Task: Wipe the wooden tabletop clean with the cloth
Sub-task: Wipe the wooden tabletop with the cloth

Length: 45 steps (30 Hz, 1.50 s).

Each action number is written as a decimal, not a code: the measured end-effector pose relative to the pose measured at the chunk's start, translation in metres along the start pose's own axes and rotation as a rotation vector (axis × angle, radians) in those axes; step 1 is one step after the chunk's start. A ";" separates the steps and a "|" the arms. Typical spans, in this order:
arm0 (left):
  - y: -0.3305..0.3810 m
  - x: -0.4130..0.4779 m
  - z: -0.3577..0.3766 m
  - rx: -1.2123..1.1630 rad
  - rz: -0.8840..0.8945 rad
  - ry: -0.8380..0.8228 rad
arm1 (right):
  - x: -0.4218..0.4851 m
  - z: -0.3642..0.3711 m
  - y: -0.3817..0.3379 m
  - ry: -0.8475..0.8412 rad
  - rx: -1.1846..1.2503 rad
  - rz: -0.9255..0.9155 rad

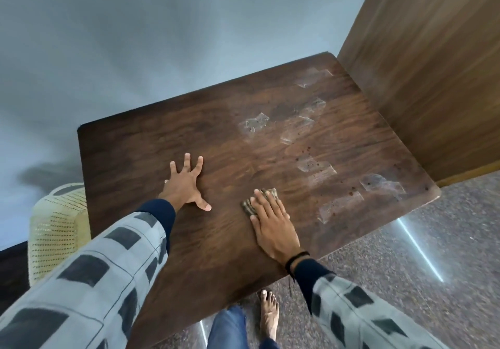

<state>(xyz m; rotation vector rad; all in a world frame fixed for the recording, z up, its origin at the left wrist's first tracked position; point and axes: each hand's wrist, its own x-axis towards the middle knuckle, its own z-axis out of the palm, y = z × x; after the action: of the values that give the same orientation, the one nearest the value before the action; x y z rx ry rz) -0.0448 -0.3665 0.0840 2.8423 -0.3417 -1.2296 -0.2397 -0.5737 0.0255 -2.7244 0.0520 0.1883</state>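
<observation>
On the wooden tabletop (167, 143), my right hand (273, 224) presses flat, fingers straight, on the cloth (261, 199) near the front edge, my left hand (186, 183) splayed flat just beside it.

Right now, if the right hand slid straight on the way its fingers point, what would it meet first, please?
Beyond the cloth under the right hand, only bare tabletop, then probably the nearest tape patch; it might pass just left.
</observation>
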 end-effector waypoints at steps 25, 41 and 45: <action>0.003 -0.001 -0.003 -0.014 -0.026 -0.014 | -0.065 0.000 0.042 0.057 -0.092 0.058; 0.001 -0.001 -0.003 -0.004 -0.012 0.000 | -0.008 -0.023 0.072 0.099 -0.062 0.245; 0.000 0.000 -0.001 -0.008 -0.016 -0.006 | -0.044 -0.006 0.051 0.124 -0.061 0.359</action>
<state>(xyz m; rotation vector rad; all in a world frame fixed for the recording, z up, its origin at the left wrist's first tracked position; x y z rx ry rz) -0.0435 -0.3663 0.0849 2.8410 -0.3141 -1.2394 -0.2853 -0.6227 0.0167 -2.7628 0.5808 0.1236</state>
